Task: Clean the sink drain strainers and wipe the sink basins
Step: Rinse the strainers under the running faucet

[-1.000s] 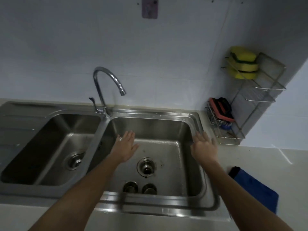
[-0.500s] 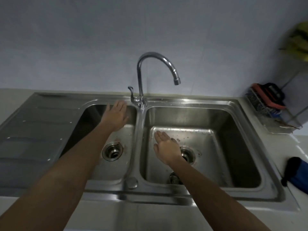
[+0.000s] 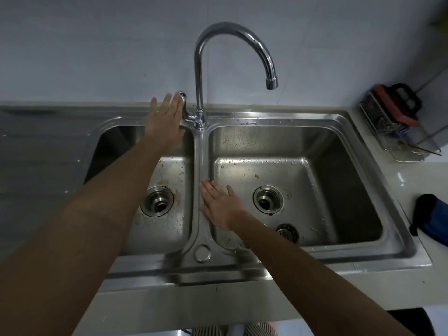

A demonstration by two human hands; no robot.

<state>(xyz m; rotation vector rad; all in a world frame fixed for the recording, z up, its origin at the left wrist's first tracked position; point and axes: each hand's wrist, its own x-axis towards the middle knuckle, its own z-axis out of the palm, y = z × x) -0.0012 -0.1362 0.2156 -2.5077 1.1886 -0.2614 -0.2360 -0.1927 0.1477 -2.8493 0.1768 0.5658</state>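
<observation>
The left hand (image 3: 164, 120) is flat, fingers straight and together, holding nothing. Its fingertips are at the tap lever (image 3: 183, 99); contact cannot be confirmed. The right hand (image 3: 221, 204) is flat, fingers slightly spread, holding nothing, laid across the ridge (image 3: 197, 161) between the two basins. The left drain (image 3: 157, 201) lies left of the right hand, and the right drain (image 3: 268, 197) lies just right of it. A loose strainer (image 3: 287, 232) lies beside the right forearm. A blue cloth (image 3: 431, 221) lies well right of both hands.
</observation>
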